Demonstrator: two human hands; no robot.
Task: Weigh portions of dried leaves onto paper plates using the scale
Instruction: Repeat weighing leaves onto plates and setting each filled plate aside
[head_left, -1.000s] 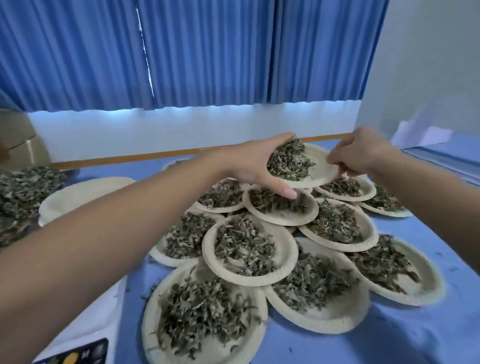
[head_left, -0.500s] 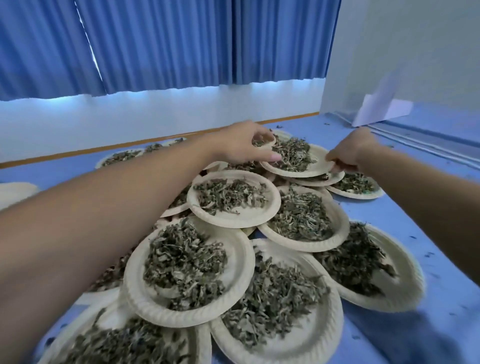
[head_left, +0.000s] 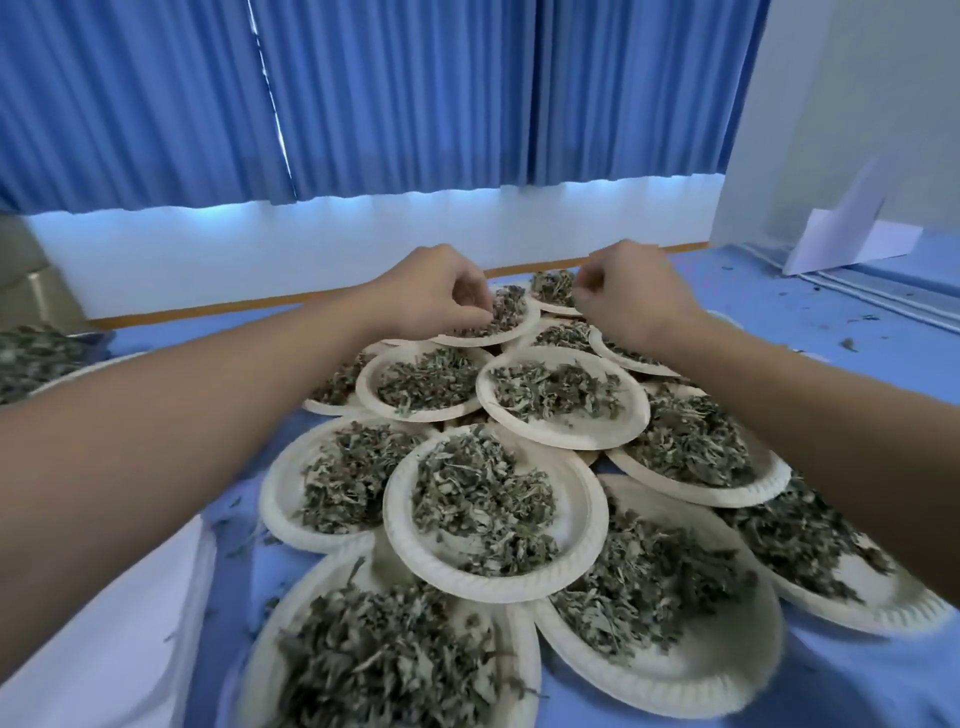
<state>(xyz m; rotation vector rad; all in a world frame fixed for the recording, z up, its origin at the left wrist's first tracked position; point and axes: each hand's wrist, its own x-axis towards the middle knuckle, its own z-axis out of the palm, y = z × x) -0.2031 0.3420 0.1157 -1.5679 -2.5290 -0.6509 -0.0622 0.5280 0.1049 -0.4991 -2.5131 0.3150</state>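
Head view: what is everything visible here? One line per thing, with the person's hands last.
paper plates: a dozen or more, off-white, overlapping in a cluster on the table.
dried leaves: a heap on each plate, grey-green; loose bits on the cloth.
tablecloth: one, blue, under everything.
leaf pile: one, grey-green, left edge.
white sheet: one, bottom left.
folded card: one, white, far right.
curtains: blue, at the back.
scale: none in view.
left hand: fingertips pinch leaves on a far plate.
right hand: fingers curled beside a far plate; grip unclear.
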